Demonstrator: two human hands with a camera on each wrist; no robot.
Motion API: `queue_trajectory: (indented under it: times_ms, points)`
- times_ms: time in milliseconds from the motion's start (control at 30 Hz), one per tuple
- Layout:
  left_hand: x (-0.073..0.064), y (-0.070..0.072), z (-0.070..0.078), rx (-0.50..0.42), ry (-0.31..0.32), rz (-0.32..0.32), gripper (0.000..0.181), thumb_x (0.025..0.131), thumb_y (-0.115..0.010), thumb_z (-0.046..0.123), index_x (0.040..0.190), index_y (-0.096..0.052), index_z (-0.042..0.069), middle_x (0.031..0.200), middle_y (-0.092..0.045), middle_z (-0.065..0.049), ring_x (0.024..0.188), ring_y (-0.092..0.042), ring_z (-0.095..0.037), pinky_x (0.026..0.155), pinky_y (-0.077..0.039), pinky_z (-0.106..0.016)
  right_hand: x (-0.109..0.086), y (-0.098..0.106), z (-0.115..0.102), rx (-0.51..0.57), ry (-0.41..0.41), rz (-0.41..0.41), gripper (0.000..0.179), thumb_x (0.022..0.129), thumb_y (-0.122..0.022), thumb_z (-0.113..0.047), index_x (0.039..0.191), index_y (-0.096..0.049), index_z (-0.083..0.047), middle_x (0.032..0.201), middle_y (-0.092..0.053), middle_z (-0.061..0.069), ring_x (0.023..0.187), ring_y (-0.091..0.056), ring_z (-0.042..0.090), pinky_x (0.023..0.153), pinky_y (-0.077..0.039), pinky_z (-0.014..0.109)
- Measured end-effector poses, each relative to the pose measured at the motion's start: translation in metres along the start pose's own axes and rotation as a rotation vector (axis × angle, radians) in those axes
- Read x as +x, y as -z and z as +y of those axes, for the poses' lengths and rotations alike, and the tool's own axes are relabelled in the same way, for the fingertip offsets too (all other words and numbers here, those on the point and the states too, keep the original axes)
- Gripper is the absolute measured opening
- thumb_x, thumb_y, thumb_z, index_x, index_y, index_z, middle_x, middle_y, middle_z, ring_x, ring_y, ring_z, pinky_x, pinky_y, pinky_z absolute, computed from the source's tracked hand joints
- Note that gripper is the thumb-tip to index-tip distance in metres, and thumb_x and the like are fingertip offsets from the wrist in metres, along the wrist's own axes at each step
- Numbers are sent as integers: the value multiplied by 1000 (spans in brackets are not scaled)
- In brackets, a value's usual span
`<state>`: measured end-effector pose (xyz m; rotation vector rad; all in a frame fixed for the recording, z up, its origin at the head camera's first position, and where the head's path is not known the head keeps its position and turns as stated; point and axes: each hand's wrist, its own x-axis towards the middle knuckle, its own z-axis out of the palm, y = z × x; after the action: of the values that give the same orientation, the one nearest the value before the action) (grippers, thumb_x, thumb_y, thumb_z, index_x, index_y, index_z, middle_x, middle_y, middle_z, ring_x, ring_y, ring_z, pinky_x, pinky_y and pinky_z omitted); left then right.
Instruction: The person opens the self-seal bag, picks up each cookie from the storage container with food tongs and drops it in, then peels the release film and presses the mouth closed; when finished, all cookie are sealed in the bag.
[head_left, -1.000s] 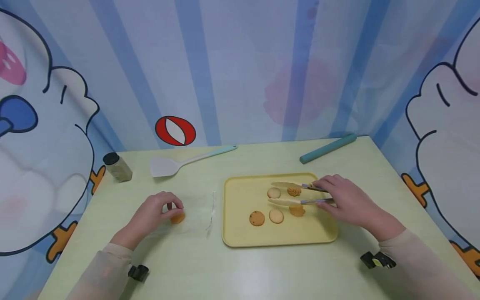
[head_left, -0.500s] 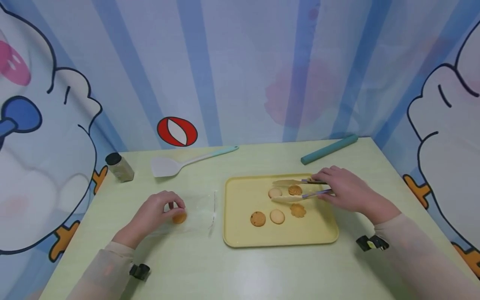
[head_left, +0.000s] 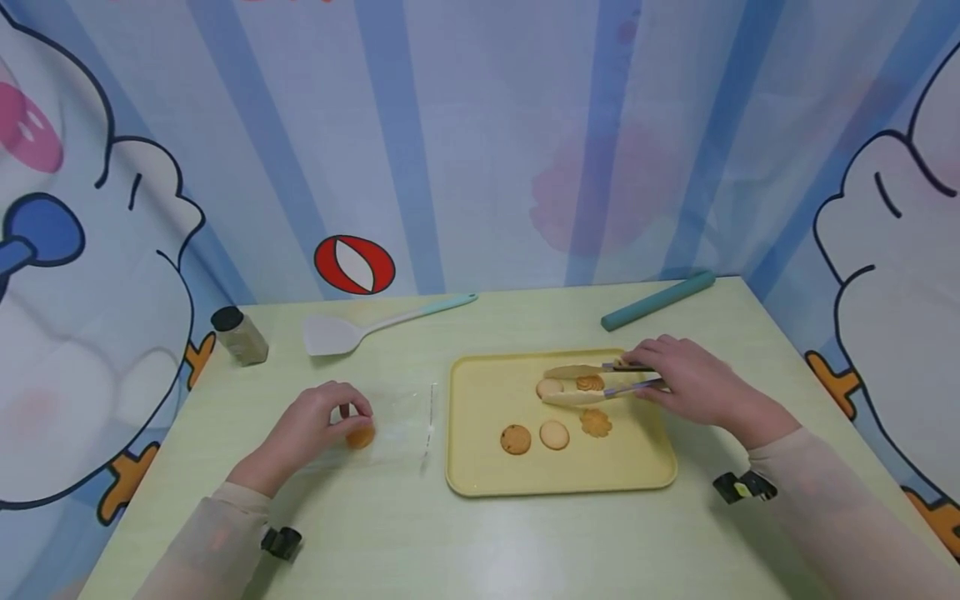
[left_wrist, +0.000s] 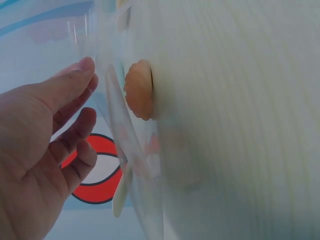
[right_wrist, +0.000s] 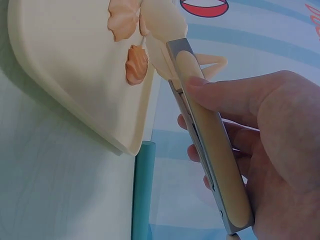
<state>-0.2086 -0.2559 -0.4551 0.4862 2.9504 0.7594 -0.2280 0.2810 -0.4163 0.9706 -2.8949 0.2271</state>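
Note:
My left hand point(head_left: 311, 425) pinches the edge of a clear plastic bag point(head_left: 401, 425) between thumb and forefinger. In the left wrist view, a scalloped cookie point(left_wrist: 140, 90) lies in the bag, below the raised film. My right hand point(head_left: 690, 383) grips a pair of tongs point(right_wrist: 207, 135) with cream tips and metal-and-cream handles. The tips are apart, over a yellow tray point(head_left: 472, 475), one on each side of a pale round cookie point(head_left: 550, 387). A swirled cookie point(head_left: 590, 382) sits between the tong arms. Whether the tips touch a cookie is unclear.
Nearer me on the tray lie a speckled cookie point(head_left: 515, 439), a plain round cookie point(head_left: 555, 434) and a flower-shaped cookie point(head_left: 596, 422). Behind are a spatula point(head_left: 337, 335), a black-capped jar point(head_left: 240, 336) and a teal rod point(head_left: 660, 300). A printed curtain point(head_left: 480, 150) hangs behind the table.
My right hand has shifted slightly away from me, and the tong tips have come a little closer together. My left hand keeps its pinch on the bag, almost still.

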Motion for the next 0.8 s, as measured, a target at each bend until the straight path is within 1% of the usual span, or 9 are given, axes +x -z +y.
queue_trajectory:
  times_ms: [167, 267, 400, 500, 633, 800]
  points:
    - [0, 1, 1, 6, -3, -1, 11, 90, -82, 20, 97, -75, 24, 96, -69, 9, 89, -58, -15, 78, -50, -34, -1, -1, -4, 8, -3, 24, 41, 93, -78, -24, 129, -68, -7, 121, -69, 9, 107, -62, 30, 91, -50, 54]
    - [0, 1, 1, 2, -1, 1, 11, 90, -82, 19, 97, -75, 24, 96, -68, 8, 89, -58, -16, 78, -51, -35, -1, -3, -8, 21, 7, 49, 42, 92, -79, -23, 129, -68, -6, 121, -69, 10, 107, -63, 30, 90, -50, 53]
    - [1, 1, 2, -8, -3, 8, 11, 90, -82, 18, 96, -75, 24, 96, -69, 8, 89, -58, -16, 79, -52, -38, 1, -7, -17, 35, 34, 78, 42, 92, -80, -23, 128, -68, -6, 121, -69, 10, 106, -62, 29, 89, -50, 52]
    - [0, 1, 3, -9, 0, 11, 12, 89, -82, 18, 96, -75, 24, 95, -69, 8, 89, -59, -16, 78, -51, -35, 4, -11, -26, 42, 55, 89, 43, 93, -79, -25, 130, -67, -7, 123, -69, 9, 108, -62, 29, 89, -50, 51]
    - [0, 1, 3, -7, 4, 10, 11, 89, -82, 18, 96, -75, 24, 96, -69, 8, 89, -59, -16, 78, -51, -34, 10, -17, -40, 63, 78, 97, 44, 93, -78, -25, 131, -66, -7, 126, -68, 9, 113, -62, 30, 92, -50, 52]
    - [-1, 0, 3, -7, -1, 15, 12, 90, -82, 18, 97, -75, 24, 97, -69, 7, 89, -58, -16, 79, -51, -36, 20, -22, -56, 109, 90, 97, 44, 93, -78, -25, 132, -66, -9, 128, -68, 7, 121, -61, 31, 101, -47, 54]
